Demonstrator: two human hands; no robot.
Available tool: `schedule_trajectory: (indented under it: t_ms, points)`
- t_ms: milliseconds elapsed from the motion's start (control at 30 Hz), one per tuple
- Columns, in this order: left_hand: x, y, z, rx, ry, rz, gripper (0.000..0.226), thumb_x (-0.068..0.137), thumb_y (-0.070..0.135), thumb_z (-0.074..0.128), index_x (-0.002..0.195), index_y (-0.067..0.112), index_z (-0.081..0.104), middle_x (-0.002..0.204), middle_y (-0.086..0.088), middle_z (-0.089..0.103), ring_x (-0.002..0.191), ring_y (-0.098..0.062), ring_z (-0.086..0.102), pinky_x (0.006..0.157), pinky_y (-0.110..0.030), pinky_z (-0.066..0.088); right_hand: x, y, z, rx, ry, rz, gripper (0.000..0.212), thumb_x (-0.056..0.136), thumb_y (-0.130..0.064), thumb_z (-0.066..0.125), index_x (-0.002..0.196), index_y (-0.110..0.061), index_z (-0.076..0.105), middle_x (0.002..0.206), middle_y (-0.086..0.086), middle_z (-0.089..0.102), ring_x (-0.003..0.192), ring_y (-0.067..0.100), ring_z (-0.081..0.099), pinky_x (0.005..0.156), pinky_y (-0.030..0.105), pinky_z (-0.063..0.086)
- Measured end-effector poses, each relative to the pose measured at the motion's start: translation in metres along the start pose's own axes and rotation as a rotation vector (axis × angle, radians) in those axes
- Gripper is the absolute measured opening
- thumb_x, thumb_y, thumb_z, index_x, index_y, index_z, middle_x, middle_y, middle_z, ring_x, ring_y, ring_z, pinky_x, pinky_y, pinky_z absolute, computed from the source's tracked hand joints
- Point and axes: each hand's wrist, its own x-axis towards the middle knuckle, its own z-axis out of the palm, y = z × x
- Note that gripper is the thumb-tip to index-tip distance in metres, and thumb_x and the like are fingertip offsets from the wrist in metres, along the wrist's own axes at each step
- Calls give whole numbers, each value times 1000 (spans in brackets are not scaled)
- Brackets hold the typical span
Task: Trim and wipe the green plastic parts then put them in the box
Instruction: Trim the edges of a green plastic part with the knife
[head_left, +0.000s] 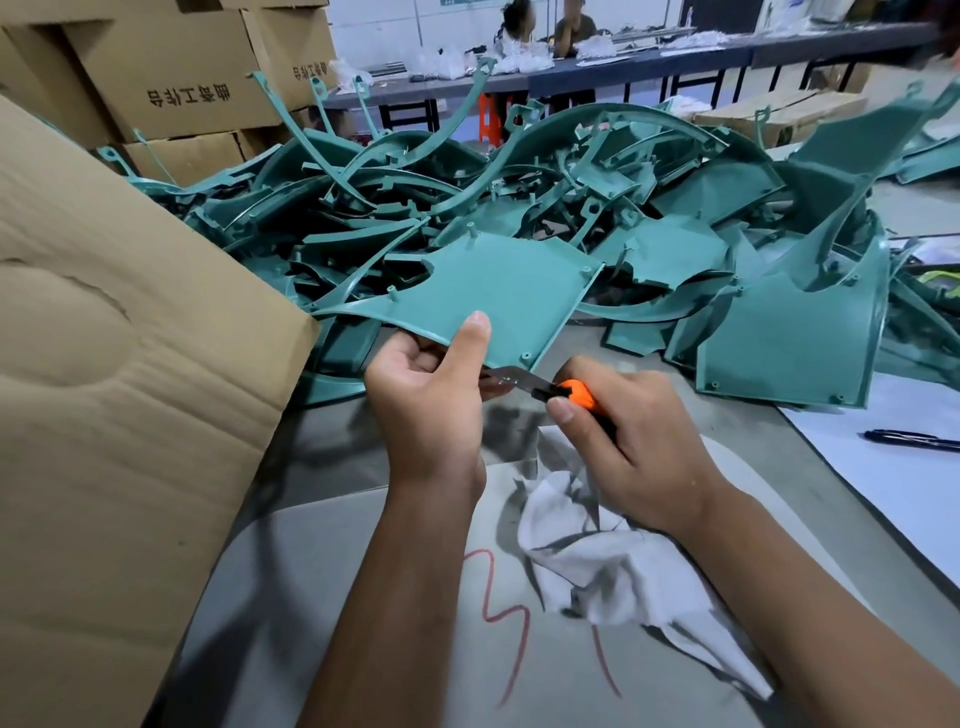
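Before one heaped pile (519, 197), left hand (426, 400) grips one green part (498, 296); right hand (623, 436) grips one knife (545, 387).

Two bare forearms — no sleeves, gloves, rings or watch — left hand (426, 400), right hand (631, 431), short trimmed nails

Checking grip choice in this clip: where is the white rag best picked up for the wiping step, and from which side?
Probably the rag's raised, crumpled middle, pinched from above. It lies loose on the table near the right forearm, and its bunched folds stand up, giving fingers something to close on, while its thin flat tail lies low. The right hand must first put down the knife.
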Motion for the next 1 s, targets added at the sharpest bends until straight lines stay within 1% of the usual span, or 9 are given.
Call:
schedule_trajectory:
  t_ms: [133,233,400,500,567,667,800,900,1000]
  points:
    - [0,2,1,-9,-3,-15,10,92,4,74,90,14,74,89,-6,80,85,-30,77,78,-52,63,-1,0,2,-30,25,30,30,106,-37,49,82,-19,47,57,-25,39,52,3,37,52,29,26]
    - [0,3,2,-27,0,-22,11,92,2,73,89,13,73,86,-4,80,80,-27,77,68,-43,62,-1,-2,2,-24,36,27,29,106,-36,49,82,-20,47,59,-28,44,52,1,39,54,23,24]
    - [-1,3,2,-19,-3,-20,10,92,1,72,94,11,73,92,-7,80,89,-32,77,80,-51,63,0,-2,2,-22,43,38,30,107,-38,48,83,-20,46,56,-16,34,50,10,39,49,36,31]
    - [0,3,0,-30,-8,-37,9,93,0,71,94,9,73,87,-6,80,81,-27,78,65,-41,63,0,-1,3,-33,52,62,34,107,-38,47,81,-16,46,55,-11,36,49,15,40,48,40,33]
    - [0,4,-1,-34,-10,-40,8,93,1,72,95,9,73,87,-6,80,79,-25,78,61,-36,61,0,3,0,-27,83,95,36,107,-37,46,80,-13,45,55,-5,38,49,21,41,48,43,34]
    - [0,4,-2,-44,-9,-41,9,92,1,72,97,8,73,91,-8,80,86,-29,78,70,-44,64,2,10,-6,-70,141,167,34,108,-33,47,79,-17,44,55,-9,37,47,15,39,48,36,31]
    - [-2,4,-2,-54,-20,-66,10,92,-1,71,96,8,72,89,-6,80,83,-27,78,61,-34,60,1,31,-13,-212,218,402,39,110,-40,44,73,-27,37,53,-7,42,47,12,40,48,30,26]
    - [-2,4,-3,-67,-7,-77,10,92,-2,71,97,6,72,89,-6,80,82,-26,78,61,-33,60,2,48,-23,-374,220,638,42,109,-46,40,75,-22,42,59,2,51,53,24,49,51,33,30]
    - [2,3,-4,-68,21,-79,11,92,-2,70,100,4,72,91,-6,80,84,-27,78,62,-33,60,3,42,-22,-256,290,541,42,111,-43,41,77,-19,45,58,1,50,51,16,45,50,36,32]
